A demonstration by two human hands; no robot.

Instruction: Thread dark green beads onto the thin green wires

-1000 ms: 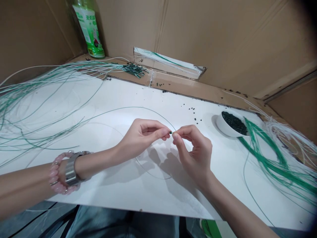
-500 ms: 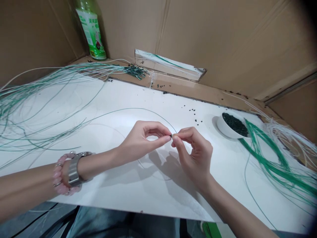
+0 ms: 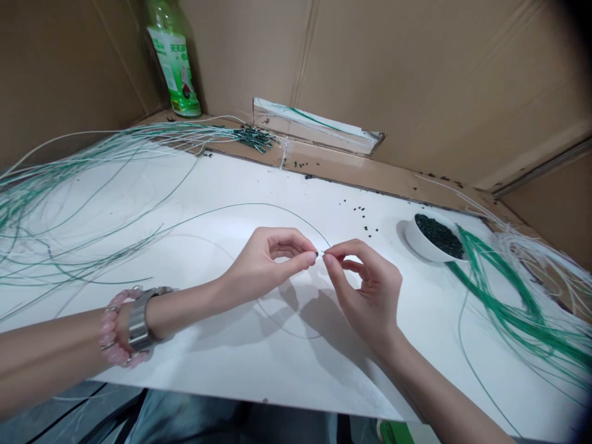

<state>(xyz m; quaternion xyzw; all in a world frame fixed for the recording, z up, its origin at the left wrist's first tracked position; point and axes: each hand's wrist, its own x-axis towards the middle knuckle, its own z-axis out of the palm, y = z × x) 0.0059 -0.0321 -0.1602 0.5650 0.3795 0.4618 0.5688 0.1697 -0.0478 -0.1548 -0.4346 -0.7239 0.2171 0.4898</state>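
Observation:
My left hand (image 3: 277, 262) pinches a tiny dark piece (image 3: 317, 253), like a small bead or tube, between thumb and forefinger. Just to its right, my right hand (image 3: 363, 280) is closed in a pinch on the end of a thin green wire (image 3: 268, 204). That wire arches back to the left across the white board (image 3: 217, 185). A small gap separates the two sets of fingertips, and the wire's tip points toward the dark piece. To the right of my hands stands a white bowl (image 3: 423, 245) full of small dark pieces (image 3: 438, 234).
Green and white wires (image 3: 60, 169) spread along the left, with dark beaded ends (image 3: 254, 139) at the back. More green strands (image 3: 504, 302) lie right of the bowl. A green bottle (image 3: 178, 71) stands against the cardboard wall (image 3: 393, 68). Dark bits (image 3: 363, 216) are scattered behind my hands.
My fingertips have come slightly apart; the right hand has shifted a little to the right. The dark piece now shows at the left fingertips, apart from the right hand.

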